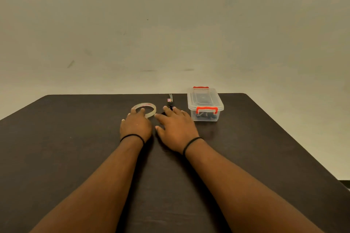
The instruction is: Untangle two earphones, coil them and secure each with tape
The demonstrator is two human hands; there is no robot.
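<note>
A clear roll of tape (149,108) lies flat on the dark table (75,138). My left hand (135,126) rests palm down just in front of it, fingertips touching the roll's near rim. My right hand (176,128) lies palm down beside it, fingers spread, over the black handles of a pair of scissors (169,99) whose blades point away from me. A clear plastic box (204,103) with orange latches stands to the right, lid on, with dark earphone cables (205,116) inside at its bottom.
The table's far edge runs just behind the box, against a plain beige wall (170,24). Its right edge slants down toward the lower right corner.
</note>
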